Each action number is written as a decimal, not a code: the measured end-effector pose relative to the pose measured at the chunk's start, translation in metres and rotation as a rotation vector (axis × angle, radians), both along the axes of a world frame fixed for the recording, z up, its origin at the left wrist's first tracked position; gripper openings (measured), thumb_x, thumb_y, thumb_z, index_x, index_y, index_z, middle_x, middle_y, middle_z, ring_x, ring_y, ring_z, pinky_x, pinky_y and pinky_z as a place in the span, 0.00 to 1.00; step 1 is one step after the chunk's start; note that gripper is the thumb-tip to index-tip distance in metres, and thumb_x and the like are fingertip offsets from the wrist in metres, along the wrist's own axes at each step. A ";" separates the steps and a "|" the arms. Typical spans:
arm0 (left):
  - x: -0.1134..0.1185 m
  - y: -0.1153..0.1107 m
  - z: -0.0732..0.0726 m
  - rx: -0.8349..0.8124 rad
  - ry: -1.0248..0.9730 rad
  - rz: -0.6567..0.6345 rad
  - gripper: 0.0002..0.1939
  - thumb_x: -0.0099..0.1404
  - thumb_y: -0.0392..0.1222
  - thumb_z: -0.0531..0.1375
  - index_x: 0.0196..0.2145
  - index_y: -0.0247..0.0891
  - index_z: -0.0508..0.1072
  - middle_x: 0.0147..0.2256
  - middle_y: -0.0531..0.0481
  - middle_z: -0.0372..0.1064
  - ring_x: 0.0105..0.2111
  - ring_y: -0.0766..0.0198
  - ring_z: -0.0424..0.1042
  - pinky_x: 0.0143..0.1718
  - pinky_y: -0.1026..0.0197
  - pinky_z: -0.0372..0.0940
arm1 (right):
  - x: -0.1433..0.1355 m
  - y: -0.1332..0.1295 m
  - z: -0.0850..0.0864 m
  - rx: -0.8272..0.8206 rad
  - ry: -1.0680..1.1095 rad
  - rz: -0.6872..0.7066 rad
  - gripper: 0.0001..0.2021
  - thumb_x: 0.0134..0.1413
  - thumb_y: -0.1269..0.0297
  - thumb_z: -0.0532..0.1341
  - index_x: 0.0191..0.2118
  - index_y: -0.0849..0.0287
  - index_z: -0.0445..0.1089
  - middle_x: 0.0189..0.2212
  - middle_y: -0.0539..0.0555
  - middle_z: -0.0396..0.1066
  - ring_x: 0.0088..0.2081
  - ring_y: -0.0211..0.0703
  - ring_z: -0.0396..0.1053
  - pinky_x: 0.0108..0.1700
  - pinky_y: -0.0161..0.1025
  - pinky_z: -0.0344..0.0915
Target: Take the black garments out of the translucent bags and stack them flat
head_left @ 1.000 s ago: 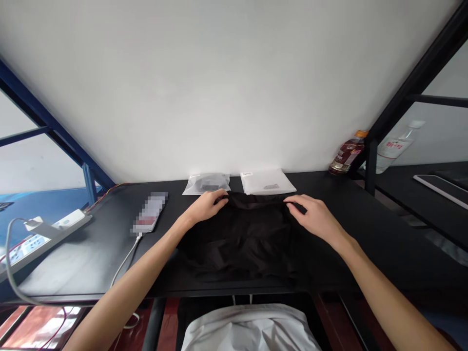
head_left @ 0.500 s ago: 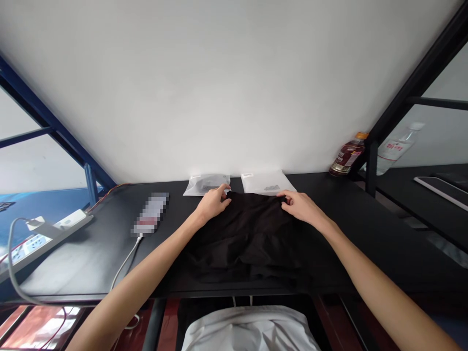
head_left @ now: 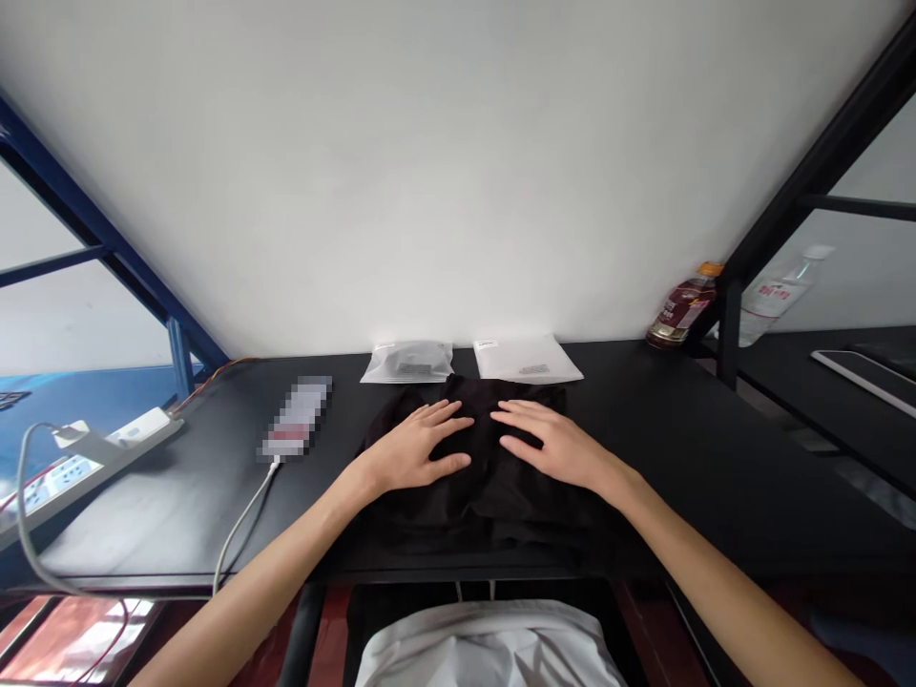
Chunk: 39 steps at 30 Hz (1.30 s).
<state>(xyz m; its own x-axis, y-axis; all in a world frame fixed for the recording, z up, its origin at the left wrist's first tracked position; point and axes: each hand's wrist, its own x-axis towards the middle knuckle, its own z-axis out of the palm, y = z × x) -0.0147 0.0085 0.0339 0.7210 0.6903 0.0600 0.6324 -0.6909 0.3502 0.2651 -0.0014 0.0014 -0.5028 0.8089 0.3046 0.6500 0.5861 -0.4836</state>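
A black cloth garment lies spread on the black desk, its folds hard to make out against the dark top; its exact kind cannot be told. On its left part rests my left hand, palm down with the fingers stretched out. My right hand lies flat on the right part, fingers apart. Neither hand grips the fabric. Just beyond the cloth's far edge are two packets: a translucent bag on the left and a flat white bag on the right.
On the black desk a phone lies at left, with a white cable. A power strip runs along the left edge. A dark drink bottle and a clear bottle lean by the right frame.
Both hands have let go of the garment's far edge, come nearer to me and closer together, and flattened onto the cloth. The far edge now lies lower and uneven.
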 end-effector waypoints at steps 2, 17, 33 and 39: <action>-0.002 -0.005 -0.006 0.000 0.027 -0.010 0.35 0.71 0.61 0.58 0.69 0.44 0.61 0.72 0.38 0.47 0.72 0.41 0.47 0.70 0.34 0.48 | -0.003 -0.004 -0.002 -0.111 -0.123 0.030 0.27 0.69 0.48 0.55 0.67 0.50 0.64 0.69 0.57 0.60 0.70 0.56 0.54 0.69 0.58 0.56; -0.004 -0.008 -0.018 0.031 0.044 -0.012 0.37 0.71 0.62 0.57 0.71 0.46 0.57 0.73 0.40 0.43 0.72 0.42 0.44 0.70 0.34 0.45 | -0.003 -0.007 -0.004 -0.186 -0.304 0.045 0.34 0.67 0.40 0.53 0.73 0.46 0.54 0.74 0.55 0.46 0.74 0.61 0.41 0.71 0.66 0.41; -0.004 -0.007 -0.018 0.036 -0.030 0.026 0.31 0.73 0.60 0.55 0.68 0.45 0.64 0.71 0.40 0.51 0.71 0.45 0.51 0.70 0.38 0.50 | -0.001 -0.004 -0.003 -0.198 -0.288 0.047 0.34 0.65 0.39 0.54 0.72 0.44 0.56 0.73 0.55 0.48 0.74 0.59 0.43 0.72 0.65 0.42; -0.006 0.022 -0.012 0.230 -0.126 0.209 0.20 0.75 0.49 0.52 0.57 0.41 0.75 0.61 0.42 0.71 0.61 0.51 0.69 0.63 0.47 0.64 | -0.002 -0.004 0.001 -0.226 -0.285 0.037 0.35 0.65 0.38 0.54 0.72 0.48 0.57 0.73 0.56 0.48 0.74 0.59 0.42 0.72 0.64 0.41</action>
